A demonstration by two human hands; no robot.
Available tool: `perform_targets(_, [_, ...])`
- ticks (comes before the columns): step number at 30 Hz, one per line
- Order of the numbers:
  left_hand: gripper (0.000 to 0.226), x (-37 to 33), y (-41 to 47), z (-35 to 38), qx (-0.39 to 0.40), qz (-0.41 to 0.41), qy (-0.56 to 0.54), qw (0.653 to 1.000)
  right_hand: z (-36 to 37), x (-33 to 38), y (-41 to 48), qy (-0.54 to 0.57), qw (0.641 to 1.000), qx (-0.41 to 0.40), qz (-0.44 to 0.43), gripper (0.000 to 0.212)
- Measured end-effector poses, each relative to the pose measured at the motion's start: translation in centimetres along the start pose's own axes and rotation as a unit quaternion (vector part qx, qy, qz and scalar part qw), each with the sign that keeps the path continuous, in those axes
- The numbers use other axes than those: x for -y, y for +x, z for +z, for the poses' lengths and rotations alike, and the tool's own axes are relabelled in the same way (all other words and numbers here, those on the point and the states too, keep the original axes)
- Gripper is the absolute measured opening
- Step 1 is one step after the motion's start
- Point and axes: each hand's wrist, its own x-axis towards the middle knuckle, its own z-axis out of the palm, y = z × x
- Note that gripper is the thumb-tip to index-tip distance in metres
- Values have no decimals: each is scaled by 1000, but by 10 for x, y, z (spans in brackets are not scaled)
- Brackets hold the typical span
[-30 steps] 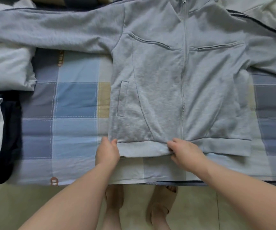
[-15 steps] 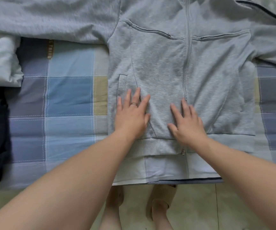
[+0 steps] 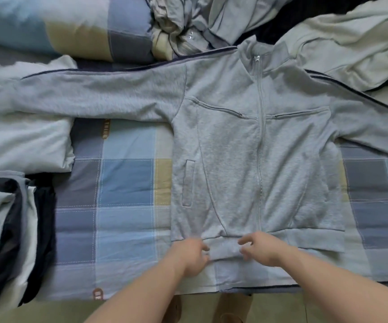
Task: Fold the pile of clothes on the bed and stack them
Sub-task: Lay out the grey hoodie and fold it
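A grey zip jacket (image 3: 235, 159) is laid flat, front up, on the checked sheet of the bed (image 3: 123, 183), with the zip closed and the collar pointed to the far side. Both sleeves are spread sideways: the one at the left rests across a folded white garment (image 3: 25, 141), and the one at the right runs out of view.

At the near hem, the right hand (image 3: 261, 249) is placed at the zip's lower end and the left hand (image 3: 191, 255) a little to its left, both over the ribbed band. The fingers of both are curled toward the band, but they are smeared by blur — whether the band is pinched cannot be told.

A stack of folded clothes (image 3: 1, 217), white and dark, is seen at the near left. Unfolded clothes (image 3: 188, 24) are heaped at the far side, beside a rolled checked quilt (image 3: 71, 26).
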Motion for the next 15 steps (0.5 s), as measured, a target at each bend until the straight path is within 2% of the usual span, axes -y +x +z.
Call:
perform_targets(3, [49,-5,-28,-31,29,-47,-120,991,-14,21,-21,97,994,-52,22,39])
perform_targets(5, [41,-2,-47,-52,-2,-62,-160,985,-24,39,-35,115,990,-79,14,35])
perform_targets(10, [30,49,-71,-122,-167,-93,-282,940,-48,102,-44,114,985,-123,-35,22])
perform_targets(15, [34,151,-88,-215,-385,-147,-269,871,-75,199,-22,98,981,-132,-105,13])
